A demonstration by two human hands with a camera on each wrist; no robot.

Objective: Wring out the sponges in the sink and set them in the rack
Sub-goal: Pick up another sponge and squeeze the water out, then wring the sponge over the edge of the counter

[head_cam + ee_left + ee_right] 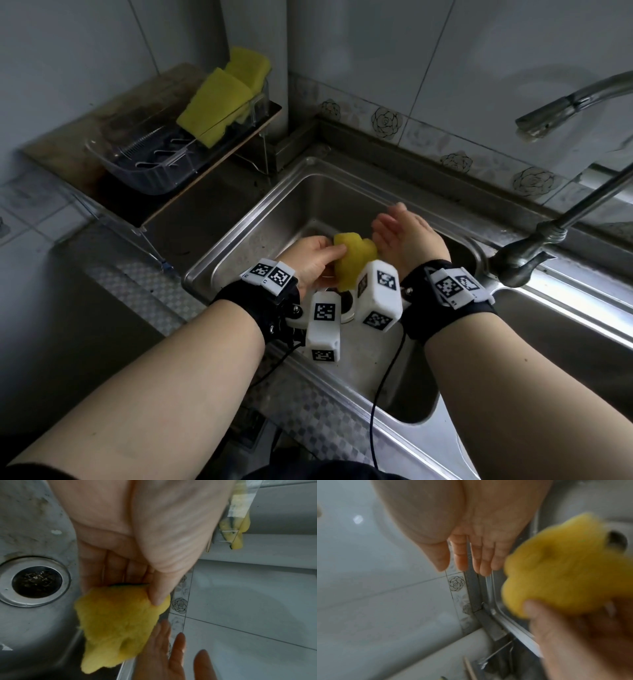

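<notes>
Over the steel sink (260, 219) my left hand (315, 257) pinches a crumpled yellow sponge (354, 260) between thumb and fingers; the left wrist view shows the sponge (116, 628) hanging below my thumb. My right hand (400, 229) is just right of the sponge with straight fingers and holds nothing; the right wrist view shows its fingers (484, 557) spread beside the sponge (565, 577). Two yellow sponges (219, 102) lean in the clear plastic rack (147, 171) at the back left.
The rack stands on a raised shelf (212, 178) left of the sink. A metal faucet (561, 109) arches over from the right. The drain (36, 582) lies in the sink floor below my hands. Tiled walls close in behind.
</notes>
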